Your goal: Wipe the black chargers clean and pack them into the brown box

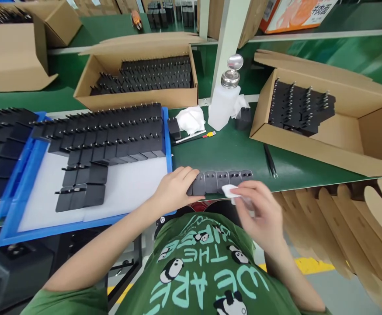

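A short row of black plug adapters (223, 181) with metal pins lies along the front edge of the green bench. My left hand (177, 186) grips the left end of this row, fingers on the far side and thumb on the near side. My right hand (259, 205) pinches a folded white wipe (229, 191), which is over the near side of the row, right of its middle. Whether the wipe presses on an adapter is hard to see. Behind the row lie a crumpled white cloth (191, 120) and a cable with a yellow and red end (209, 134).
A blue-rimmed tray (169, 153) of adapters stands left. Open cardboard boxes of adapters stand at the back (135, 98) and right (325, 148). A white pump bottle (222, 105) is beside the post. Black tweezers (270, 161) lie right; cardboard flaps (345, 223) hang below the bench edge.
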Demonstrator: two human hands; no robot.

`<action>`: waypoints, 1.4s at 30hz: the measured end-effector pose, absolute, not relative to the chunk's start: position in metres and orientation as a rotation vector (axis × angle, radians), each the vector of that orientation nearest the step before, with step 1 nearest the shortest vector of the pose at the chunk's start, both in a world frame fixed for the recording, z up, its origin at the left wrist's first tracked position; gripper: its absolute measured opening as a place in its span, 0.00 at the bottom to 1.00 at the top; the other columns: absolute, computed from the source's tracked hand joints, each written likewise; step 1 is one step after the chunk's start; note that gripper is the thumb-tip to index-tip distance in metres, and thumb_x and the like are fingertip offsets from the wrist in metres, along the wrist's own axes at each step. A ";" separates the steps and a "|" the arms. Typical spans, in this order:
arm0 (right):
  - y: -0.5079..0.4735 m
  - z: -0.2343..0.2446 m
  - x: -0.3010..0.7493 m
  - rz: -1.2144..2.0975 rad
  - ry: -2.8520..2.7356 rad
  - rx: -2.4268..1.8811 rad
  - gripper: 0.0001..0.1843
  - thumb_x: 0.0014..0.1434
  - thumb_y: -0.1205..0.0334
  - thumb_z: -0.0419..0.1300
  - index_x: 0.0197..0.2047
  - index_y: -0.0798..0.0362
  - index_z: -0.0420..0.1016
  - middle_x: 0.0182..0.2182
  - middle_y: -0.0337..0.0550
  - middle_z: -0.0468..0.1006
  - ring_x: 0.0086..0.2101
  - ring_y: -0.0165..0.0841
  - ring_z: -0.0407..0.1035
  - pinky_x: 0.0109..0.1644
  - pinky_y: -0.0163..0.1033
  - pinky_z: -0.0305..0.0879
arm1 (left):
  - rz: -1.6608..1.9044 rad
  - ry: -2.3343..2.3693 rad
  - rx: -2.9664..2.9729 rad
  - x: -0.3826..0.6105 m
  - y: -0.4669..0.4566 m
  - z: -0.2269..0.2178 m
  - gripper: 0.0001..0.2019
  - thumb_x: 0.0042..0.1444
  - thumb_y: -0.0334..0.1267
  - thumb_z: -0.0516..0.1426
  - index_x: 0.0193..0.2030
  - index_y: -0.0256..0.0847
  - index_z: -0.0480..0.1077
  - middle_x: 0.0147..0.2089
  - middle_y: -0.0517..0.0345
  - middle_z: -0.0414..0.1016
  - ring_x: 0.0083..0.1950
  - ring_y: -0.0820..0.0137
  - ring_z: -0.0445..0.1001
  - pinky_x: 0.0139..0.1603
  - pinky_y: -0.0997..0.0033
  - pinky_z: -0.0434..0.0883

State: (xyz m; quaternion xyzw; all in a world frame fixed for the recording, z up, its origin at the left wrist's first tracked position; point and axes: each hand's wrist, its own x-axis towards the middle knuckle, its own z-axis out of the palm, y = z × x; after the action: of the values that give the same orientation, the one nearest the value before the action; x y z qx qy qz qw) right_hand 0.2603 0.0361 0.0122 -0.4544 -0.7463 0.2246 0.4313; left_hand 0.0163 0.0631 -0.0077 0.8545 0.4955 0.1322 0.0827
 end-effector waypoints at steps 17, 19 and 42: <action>0.062 0.000 0.233 0.308 -2.520 -0.713 0.13 0.64 0.78 0.52 0.49 0.63 0.72 0.42 0.53 0.76 0.39 0.36 0.67 0.43 0.42 0.74 | 0.394 1.437 2.495 0.014 0.063 -0.011 0.25 0.57 0.52 0.62 0.53 0.36 0.66 0.47 0.46 0.76 0.45 0.56 0.74 0.36 0.60 0.73; 0.061 -0.002 0.230 0.319 -2.506 -0.732 0.14 0.63 0.79 0.52 0.49 0.64 0.72 0.42 0.53 0.76 0.40 0.36 0.68 0.44 0.42 0.74 | 0.390 1.438 2.496 0.015 0.063 -0.010 0.24 0.57 0.52 0.62 0.53 0.36 0.66 0.47 0.47 0.76 0.46 0.57 0.74 0.36 0.62 0.72; 0.054 0.012 0.225 0.358 -2.524 -0.820 0.13 0.64 0.77 0.50 0.49 0.65 0.71 0.39 0.56 0.75 0.38 0.39 0.68 0.40 0.44 0.73 | 0.515 1.415 2.579 0.014 0.064 -0.009 0.22 0.54 0.43 0.64 0.51 0.33 0.66 0.43 0.49 0.76 0.41 0.58 0.74 0.32 0.63 0.72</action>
State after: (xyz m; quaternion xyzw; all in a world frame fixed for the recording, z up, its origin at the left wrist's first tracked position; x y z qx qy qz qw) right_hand 0.2253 0.0539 0.0125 -0.2979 -0.9173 0.1303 0.2298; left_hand 0.0137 0.0637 -0.0094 0.8610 0.4723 0.1719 0.0777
